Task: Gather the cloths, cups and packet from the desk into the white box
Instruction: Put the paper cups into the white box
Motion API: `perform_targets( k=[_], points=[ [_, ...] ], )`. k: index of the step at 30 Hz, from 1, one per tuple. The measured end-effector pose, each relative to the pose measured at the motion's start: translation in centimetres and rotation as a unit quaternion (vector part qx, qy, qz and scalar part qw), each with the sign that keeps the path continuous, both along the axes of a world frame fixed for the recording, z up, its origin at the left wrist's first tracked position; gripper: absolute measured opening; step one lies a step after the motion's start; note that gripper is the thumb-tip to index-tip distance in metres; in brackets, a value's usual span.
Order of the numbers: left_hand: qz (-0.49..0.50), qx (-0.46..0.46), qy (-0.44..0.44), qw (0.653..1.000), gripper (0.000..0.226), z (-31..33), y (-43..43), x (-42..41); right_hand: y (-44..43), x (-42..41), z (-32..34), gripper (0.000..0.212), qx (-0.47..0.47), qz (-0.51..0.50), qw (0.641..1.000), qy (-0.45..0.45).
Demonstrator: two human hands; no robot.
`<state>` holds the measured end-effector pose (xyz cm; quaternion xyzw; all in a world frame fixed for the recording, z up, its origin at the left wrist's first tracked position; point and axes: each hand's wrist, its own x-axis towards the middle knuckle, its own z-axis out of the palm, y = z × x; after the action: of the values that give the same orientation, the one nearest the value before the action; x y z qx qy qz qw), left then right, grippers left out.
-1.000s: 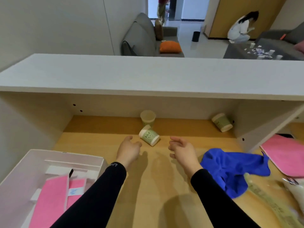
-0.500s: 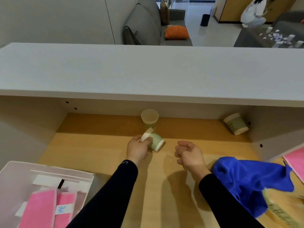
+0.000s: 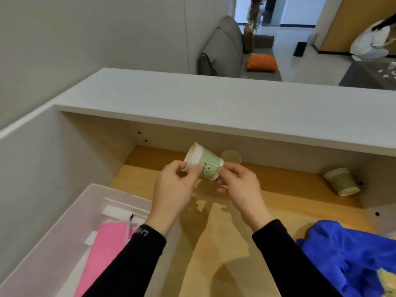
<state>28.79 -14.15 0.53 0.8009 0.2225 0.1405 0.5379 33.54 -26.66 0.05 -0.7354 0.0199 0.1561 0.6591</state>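
A green and white paper cup [image 3: 206,163] is held sideways above the wooden desk [image 3: 214,243], its mouth pointing up and left. My left hand [image 3: 174,189] pinches its rim and my right hand [image 3: 241,187] grips its base. Behind it, under the shelf, stands an upright beige cup [image 3: 231,156], partly hidden. Another green cup [image 3: 340,184] lies on its side at the back right. A crumpled blue cloth [image 3: 347,256] lies at the lower right, with a pale packet's [image 3: 389,281] corner on it. The white box [image 3: 53,236] at the lower left holds a pink cloth [image 3: 105,251].
A white shelf board [image 3: 214,108] overhangs the back of the desk, with a side panel on the left. Beyond it are a grey sofa with an orange cushion [image 3: 261,63] and a person crouching on the floor far right.
The cup lay on the desk a second ago. My left hand took its rim, lifted it, and my right hand has now closed on its base. The view swung left.
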Motion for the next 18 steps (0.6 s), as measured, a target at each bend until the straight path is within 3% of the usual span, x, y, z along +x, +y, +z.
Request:
perform_targets(
  k=[3, 7, 12, 13, 15, 18],
  points=[
    [0.058, 0.018, -0.030, 0.998, 0.024, 2.1, 4.3, -5.0, 4.1, -3.1, 2.6, 0.022, -0.011, 0.071, 0.997, -0.022],
    [0.090, -0.002, 0.019, 0.996, 0.039, 2.3, 9.1, -11.5, 8.4, -6.9, 4.0, 0.031, -0.043, 0.179, 0.983, 0.017],
    [0.105, 0.039, 0.127, 0.986, 0.025, -0.1, 12.1, -15.8, 11.0, -9.3, 2.8, 0.025, -0.172, 0.288, 0.941, 0.038],
    [0.115, 0.062, 0.137, 0.982, 0.019, -0.5, 12.3, -16.0, 11.1, -9.3, 2.5, 0.021, -0.193, 0.284, 0.939, 0.030],
    [0.130, 0.096, 0.138, 0.977, 0.033, -0.8, 12.7, -15.8, 10.9, -8.7, 2.1, 0.016, -0.195, 0.245, 0.949, 0.018],
    [0.112, 0.127, 0.087, 0.982, 0.036, 0.2, 12.5, -13.9, 9.5, -7.3, 1.8, 0.013, -0.172, 0.162, 0.972, -0.005]
  ],
)
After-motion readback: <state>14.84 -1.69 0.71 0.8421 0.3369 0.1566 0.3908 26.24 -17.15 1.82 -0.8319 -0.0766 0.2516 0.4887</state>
